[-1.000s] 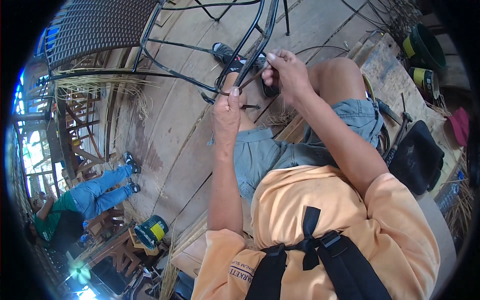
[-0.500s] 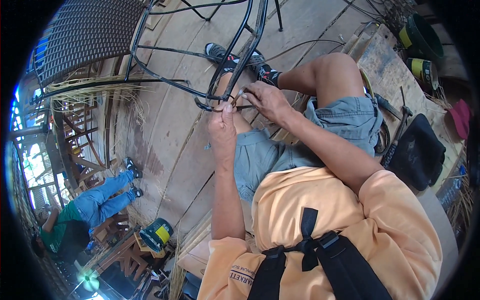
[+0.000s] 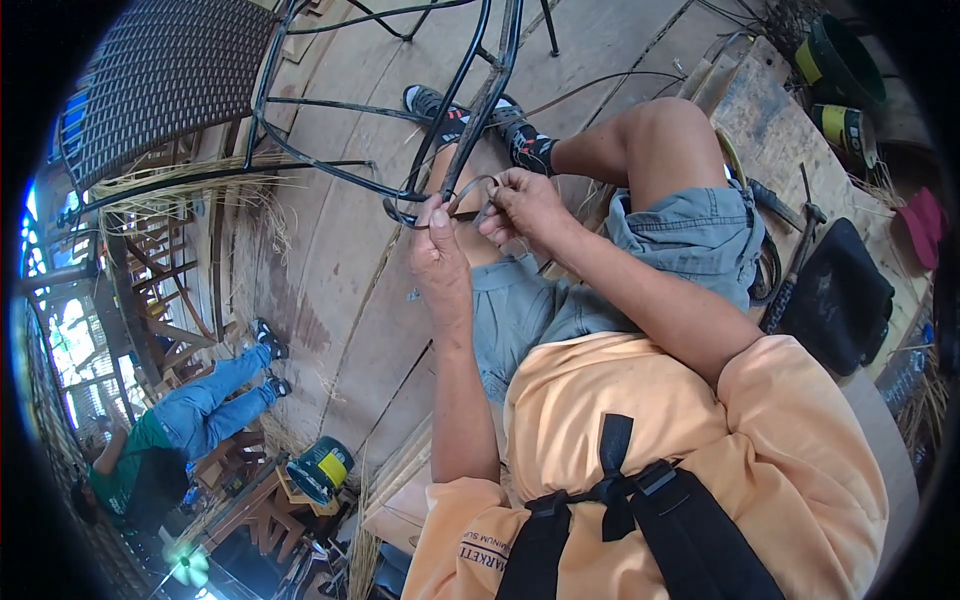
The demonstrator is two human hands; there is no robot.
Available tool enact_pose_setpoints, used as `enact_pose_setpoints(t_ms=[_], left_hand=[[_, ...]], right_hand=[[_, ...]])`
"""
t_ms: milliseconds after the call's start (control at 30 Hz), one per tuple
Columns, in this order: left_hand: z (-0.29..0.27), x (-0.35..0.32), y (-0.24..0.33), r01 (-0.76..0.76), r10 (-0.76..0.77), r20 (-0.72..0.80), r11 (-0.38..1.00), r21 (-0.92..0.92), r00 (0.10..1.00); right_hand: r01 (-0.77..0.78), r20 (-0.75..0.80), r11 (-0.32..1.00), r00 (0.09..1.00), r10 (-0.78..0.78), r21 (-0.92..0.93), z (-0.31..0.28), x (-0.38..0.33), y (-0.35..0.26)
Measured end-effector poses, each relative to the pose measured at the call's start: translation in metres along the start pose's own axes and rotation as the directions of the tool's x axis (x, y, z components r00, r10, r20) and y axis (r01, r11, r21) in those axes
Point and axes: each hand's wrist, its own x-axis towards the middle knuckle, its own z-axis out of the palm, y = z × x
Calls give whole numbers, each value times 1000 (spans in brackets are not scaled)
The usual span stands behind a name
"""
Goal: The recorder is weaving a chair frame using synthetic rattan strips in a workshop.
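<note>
Right now the weaving strip [image 3: 478,195] is a thin, flat, dark-grey band, curved into a loop just above the person's lap, touching the lower rail of a black metal chair frame [image 3: 330,175]. Its free end runs up along the frame's upright bar twd the top of the view. Frame stands on a worn wooden floor [image 3: 330,300] w/ its woven dark seat panel [image 3: 165,80] at upper left; loose straw lies under the panel. Two dark sneakers [image 3: 520,140] sit just behind the frame bars, which cross in front of the feet & partly hide them. At right, on a wooden bench [image 3: 770,130]: black pouch [image 3: 835,295], a hammer [image 3: 790,270], two green tins [image 3: 845,125]. Lower left, well apart, another person in a green shirt & jeans [image 3: 165,430] sits; a green-yellow can [image 3: 322,468] lies near. Left hand [image 3: 437,255] is raised, forearm upright, thumb & fingers pinched on the strip at the rail. Right hand [image 3: 525,205] reaches across from the right, fingers curled & clamped on the loop's other side, hands nearly touching.
</note>
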Motion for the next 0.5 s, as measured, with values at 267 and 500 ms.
enact_pose_setpoints(t_ms=[267, 500], left_hand=[[8, -3, 9, 132, -134, -1, 980, -147, 991], [1, -5, -4, 26, -24, 50, 999, -44, 998]], right_hand=[[-153, 1, 952, 987, 158, 266, 8, 10, 7], [-160, 171, 984, 974, 146, 74, -8, -9, 1]])
